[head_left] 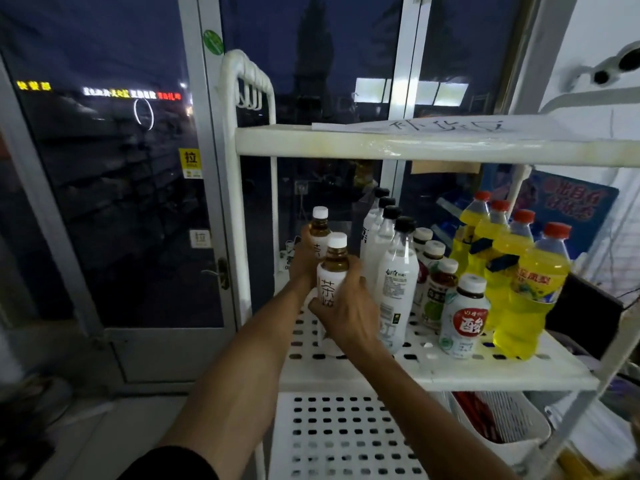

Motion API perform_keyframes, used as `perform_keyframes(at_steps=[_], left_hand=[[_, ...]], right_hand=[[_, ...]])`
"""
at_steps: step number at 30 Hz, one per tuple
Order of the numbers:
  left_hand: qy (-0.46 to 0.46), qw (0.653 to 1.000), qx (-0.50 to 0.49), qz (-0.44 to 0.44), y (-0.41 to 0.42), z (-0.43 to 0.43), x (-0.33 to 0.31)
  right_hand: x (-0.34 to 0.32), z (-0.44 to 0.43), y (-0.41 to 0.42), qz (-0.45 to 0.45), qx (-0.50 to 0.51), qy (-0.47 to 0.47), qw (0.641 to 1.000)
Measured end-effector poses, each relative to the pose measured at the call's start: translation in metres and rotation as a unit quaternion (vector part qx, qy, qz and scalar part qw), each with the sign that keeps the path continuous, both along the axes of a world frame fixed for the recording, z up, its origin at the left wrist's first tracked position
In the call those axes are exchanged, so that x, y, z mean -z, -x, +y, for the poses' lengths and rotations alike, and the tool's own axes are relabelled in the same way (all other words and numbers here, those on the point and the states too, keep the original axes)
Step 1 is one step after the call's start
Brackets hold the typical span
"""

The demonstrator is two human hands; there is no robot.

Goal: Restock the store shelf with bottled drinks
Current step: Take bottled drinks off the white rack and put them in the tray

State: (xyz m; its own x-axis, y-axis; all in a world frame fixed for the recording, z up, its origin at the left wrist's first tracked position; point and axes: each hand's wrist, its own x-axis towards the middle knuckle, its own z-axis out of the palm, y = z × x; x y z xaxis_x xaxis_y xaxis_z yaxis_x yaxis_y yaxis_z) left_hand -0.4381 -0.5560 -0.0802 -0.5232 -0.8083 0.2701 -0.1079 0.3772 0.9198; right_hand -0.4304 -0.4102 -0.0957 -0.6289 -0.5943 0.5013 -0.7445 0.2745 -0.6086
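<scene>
Setting: a white rack with perforated shelves stood just beside a glass door (121, 202), with darkness and lit signs beyond the glass.
Left hand: the left hand (302, 263) reached in from a dark sleeve (173, 462), its fingers curled round the lower body of the rear tea bottle (319, 226).
Right hand: the right hand (349, 317) was clamped on the front tea bottle (334, 265), thumb on the left and fingers wrapped round the right side.
Tea bottles: both stood upright near the left edge of the middle shelf (433, 375), one straight behind the other. Each had a white cap, brown liquid at the neck and a white label. Their bases were hidden, so I could not tell if they rested on the shelf.
Black-capped bottles: a row of tall white black-capped bottles (396, 271) ran front to back, just right of the right hand.
Small bottles: a row of small white-capped bottles (464, 317) came next — the front one carried a red label.
Yellow bottles: a row of yellow bottles (533, 292) with red caps lined the right edge.
Top shelf: the top shelf (381, 147) held a paper sheet (450, 128) with handwriting.
Below: the lower shelf (346, 438) carried a white basket (512, 424) at its right edge.
</scene>
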Motion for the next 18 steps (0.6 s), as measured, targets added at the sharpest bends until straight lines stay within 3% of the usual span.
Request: perform_keyframes(at_steps=[2,9,13,18], left_hand=[[0.037,0.999,-0.025,-0.005,-0.011,0.011,0.003],[-0.026,0.998,-0.042,0.035,-0.053,0.068,-0.002],[0.071,0.995,-0.063,-0.04,-0.071,0.089,0.01],[0.084,0.995,-0.045,-0.027,-0.088,0.105,0.022]], right_hand=[[0.0,0.01,-0.007,0.004,-0.009,-0.01,1.0],[-0.003,0.049,-0.02,-0.003,-0.022,-0.002,1.0],[-0.007,0.077,-0.023,-0.018,-0.003,-0.02,1.0],[-0.006,0.106,-0.028,-0.022,0.03,-0.047,0.998]])
